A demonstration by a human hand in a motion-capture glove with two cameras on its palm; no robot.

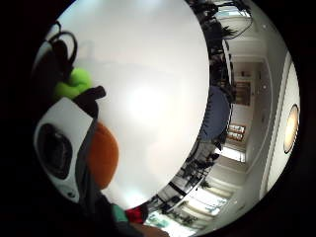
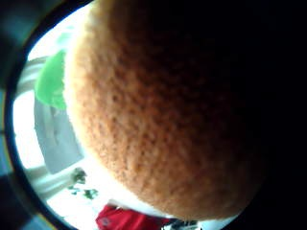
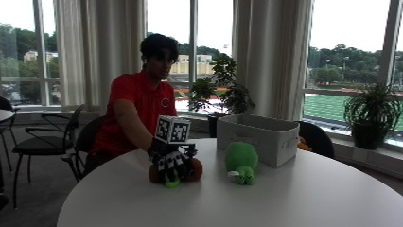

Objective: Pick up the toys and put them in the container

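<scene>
Your right hand is curled over the orange toy, which sits on the tabletop well short of the container; the thumb side palm view is filled by its orange plush. Before lifting, confirm the fingers wrap under the body, including the lime-green part. Raise it straight up, clear the green toy lying between, then release only above the container's open top.

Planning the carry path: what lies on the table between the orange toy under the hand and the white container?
In the outside view, a green plush toy sits between the orange toy and the container.
</scene>
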